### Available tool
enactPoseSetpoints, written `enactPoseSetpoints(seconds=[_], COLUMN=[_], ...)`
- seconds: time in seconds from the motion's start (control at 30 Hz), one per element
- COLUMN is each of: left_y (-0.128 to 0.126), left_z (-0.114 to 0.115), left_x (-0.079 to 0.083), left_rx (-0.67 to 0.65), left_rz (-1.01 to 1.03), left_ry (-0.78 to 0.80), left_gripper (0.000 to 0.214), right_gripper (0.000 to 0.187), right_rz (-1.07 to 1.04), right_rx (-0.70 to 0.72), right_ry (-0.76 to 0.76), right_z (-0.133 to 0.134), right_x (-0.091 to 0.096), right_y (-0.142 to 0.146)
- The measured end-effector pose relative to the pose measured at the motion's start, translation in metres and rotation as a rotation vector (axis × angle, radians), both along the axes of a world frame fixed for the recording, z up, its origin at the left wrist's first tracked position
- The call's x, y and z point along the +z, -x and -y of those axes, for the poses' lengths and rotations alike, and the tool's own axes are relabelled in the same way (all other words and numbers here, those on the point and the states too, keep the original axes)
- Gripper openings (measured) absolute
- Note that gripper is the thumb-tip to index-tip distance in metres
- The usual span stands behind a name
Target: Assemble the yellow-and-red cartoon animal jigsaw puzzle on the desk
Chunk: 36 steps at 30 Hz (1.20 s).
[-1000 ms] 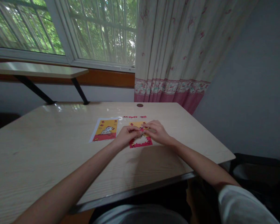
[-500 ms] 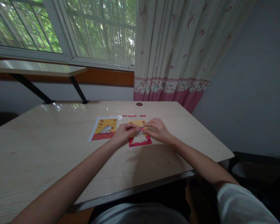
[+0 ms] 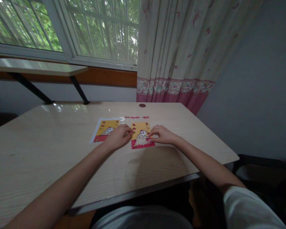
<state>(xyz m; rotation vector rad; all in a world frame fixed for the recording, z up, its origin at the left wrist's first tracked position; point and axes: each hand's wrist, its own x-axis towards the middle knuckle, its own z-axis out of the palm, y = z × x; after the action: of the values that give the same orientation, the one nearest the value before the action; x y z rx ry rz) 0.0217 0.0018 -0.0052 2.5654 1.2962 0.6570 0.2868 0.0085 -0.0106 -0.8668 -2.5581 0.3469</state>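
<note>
A jigsaw puzzle (image 3: 139, 126) in yellow and red, with a white cartoon animal in a red cap, lies on the table in front of me. Its lower middle shows a pale gap with a jagged edge. My right hand (image 3: 163, 135) is at the puzzle's right side, thumb and fingers pinched on a small red puzzle piece (image 3: 148, 139) over the gap's edge. My left hand (image 3: 121, 137) is by the puzzle's left edge with its fingers curled together; whether anything is between them is hidden. It partly covers a printed picture sheet (image 3: 104, 128) of similar design.
Several loose red puzzle pieces (image 3: 134, 117) lie in a row behind the puzzle. A round brown cable-hole cover (image 3: 142, 105) is set in the table (image 3: 193, 152) near its back edge. A raised shelf (image 3: 38, 66) stands at the back left, and a curtain (image 3: 173, 57) hangs behind.
My hands, close together over the puzzle before, have moved apart. The left went left to the puzzle's edge; the right moved slightly down and right with a red piece. More of the cartoon animal shows.
</note>
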Motion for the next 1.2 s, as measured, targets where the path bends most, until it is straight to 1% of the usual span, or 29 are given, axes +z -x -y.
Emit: enactPoseSetpoints(seconds=[0.17,0.3,0.43,0.57,0.73,1.03,1.2], left_y=[0.001,0.001,0.003,0.004,0.003,0.002,0.002], left_z=[0.001,0.003,0.003,0.001,0.000,0.002,0.004], left_x=[0.000,0.004,0.004,0.001,0.002,0.002,0.005], left_rx=[0.000,0.006,-0.012,-0.040,-0.028,-0.034,-0.028], left_rz=[-0.039,-0.066,-0.099,-0.138,-0.164,-0.159,-0.147], left_ry=[-0.011,-0.021,-0.036,-0.066,-0.057,-0.039,-0.037], left_gripper=[0.025,0.026,0.027,0.029,0.029,0.031,0.029], right_gripper=[0.021,0.021,0.020,0.021,0.024,0.024,0.020], right_rz=[0.027,-0.009,-0.060,-0.079,-0.049,-0.037,-0.015], right_rx=[-0.015,-0.022,-0.082,-0.152,-0.154,-0.145,-0.111], right_ry=[0.009,0.007,0.007,0.012,0.015,0.013,-0.009], right_z=[0.001,0.001,0.005,0.007,0.007,0.013,0.014], right_x=[0.002,0.001,-0.001,-0.008,-0.016,-0.011,-0.011], right_y=[-0.001,0.001,0.015,0.034,0.041,0.040,0.043])
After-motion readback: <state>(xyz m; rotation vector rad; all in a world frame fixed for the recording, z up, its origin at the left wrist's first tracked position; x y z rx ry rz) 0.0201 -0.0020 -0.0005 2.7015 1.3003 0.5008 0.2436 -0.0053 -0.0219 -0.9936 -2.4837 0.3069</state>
